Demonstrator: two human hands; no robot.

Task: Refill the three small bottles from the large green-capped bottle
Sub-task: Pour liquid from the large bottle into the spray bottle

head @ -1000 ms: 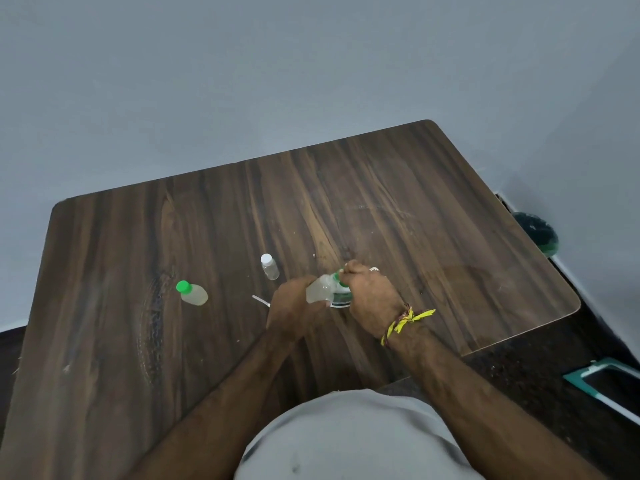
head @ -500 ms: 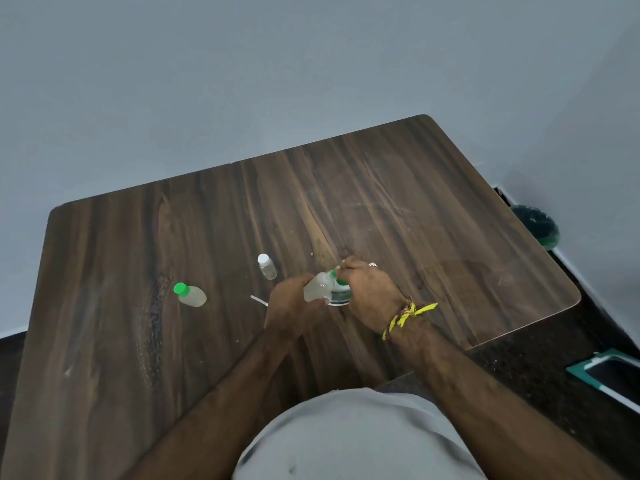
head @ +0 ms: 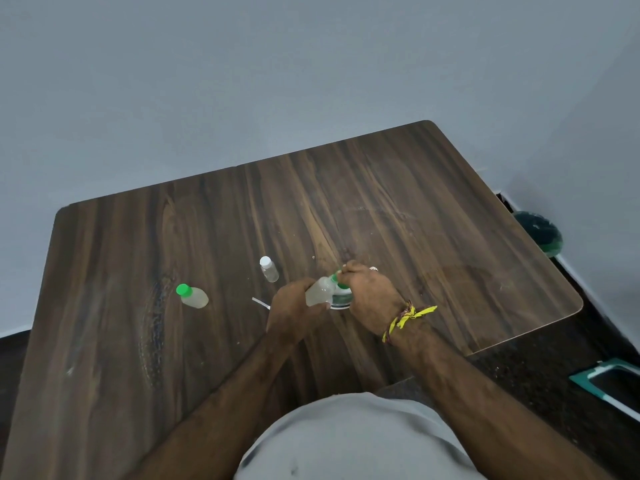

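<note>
My left hand [head: 294, 308] grips a translucent bottle [head: 319, 293], tilted with its neck toward the right. My right hand [head: 372, 296] pinches the green cap [head: 334, 278] at that neck. Just below the hands a green-and-white labelled container [head: 341, 300] stands on the table, mostly hidden by my right hand. A small clear bottle with a white cap [head: 269, 269] stands upright behind my left hand. Further left a small bottle with a green cap [head: 192, 296] leans on the wood.
A thin white stick [head: 260, 303] lies on the dark wooden table [head: 433, 237] beside my left hand. Beyond the table's right edge, a green round object [head: 538, 233] and a teal-framed item [head: 609, 382] sit on the floor. A grey wall stands behind.
Both hands stay together on the bottle and its cap with almost no movement. Only the view has shifted slightly.
</note>
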